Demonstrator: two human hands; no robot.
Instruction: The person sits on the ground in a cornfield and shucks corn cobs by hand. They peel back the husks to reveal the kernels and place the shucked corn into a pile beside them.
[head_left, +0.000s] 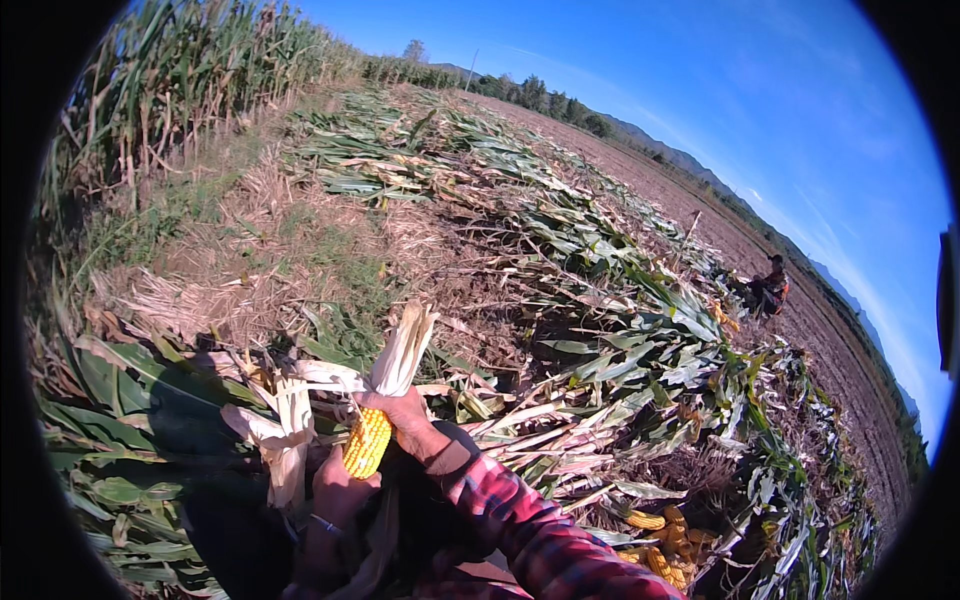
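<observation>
A yellow ear of corn (367, 444) is held between my two hands, its kernels bare along most of the visible length. My left hand (343, 484) grips its lower end. Around the upper end closes my right hand (401, 416), where pale dry husk (405, 349) sticks up above the fingers. More peeled husk (289, 442) hangs to the left of the ear, over dark-clothed legs. A red plaid sleeve covers my right forearm, and a thin band circles my left wrist.
Several husked ears (664, 544) lie in a pile at the lower right. Cut corn stalks (600, 247) spread in a long row ahead. Standing corn (187, 82) rises at the far left. A person (770, 286) sits by the row at the right, beside a ploughed field (675, 191).
</observation>
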